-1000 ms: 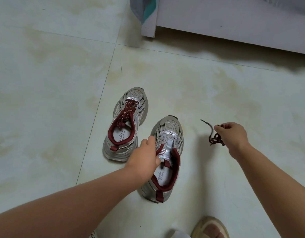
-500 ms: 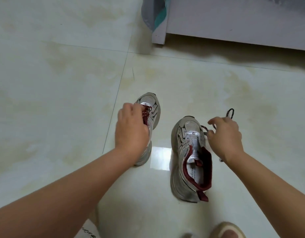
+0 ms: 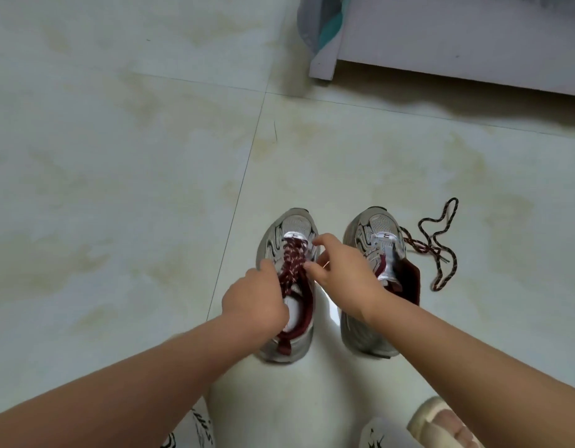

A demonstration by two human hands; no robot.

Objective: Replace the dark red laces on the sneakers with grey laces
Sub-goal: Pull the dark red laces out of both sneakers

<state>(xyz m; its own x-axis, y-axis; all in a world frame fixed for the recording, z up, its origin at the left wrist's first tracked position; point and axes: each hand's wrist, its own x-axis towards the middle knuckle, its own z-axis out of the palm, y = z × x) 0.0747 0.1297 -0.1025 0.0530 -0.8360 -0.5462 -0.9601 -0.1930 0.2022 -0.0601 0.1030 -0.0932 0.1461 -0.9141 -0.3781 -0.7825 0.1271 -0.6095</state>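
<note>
Half a second earlier the right hand [image 3: 342, 273] was at the unlaced sneaker's toe with the pulled-out lace beside it; now it has crossed over to the left sneaker [image 3: 287, 286], and the loose dark red lace [image 3: 438, 247] lies in curls on the tiled floor [image 3: 118, 189], just right of the right sneaker [image 3: 376, 253]. The left hand [image 3: 255, 299] has slid back from the toe toward the tongue.

Both sneakers stand side by side, toes pointing away, grey and silver with dark red lining. The left one still carries its dark red lacing [image 3: 292, 261]; the right one's eyelets are bare.

The left hand curls onto the lacing from the left, fingers hidden. The right hand's thumb and forefinger are spread at the lacing's right edge; whether they pinch it cannot be told.
</note>
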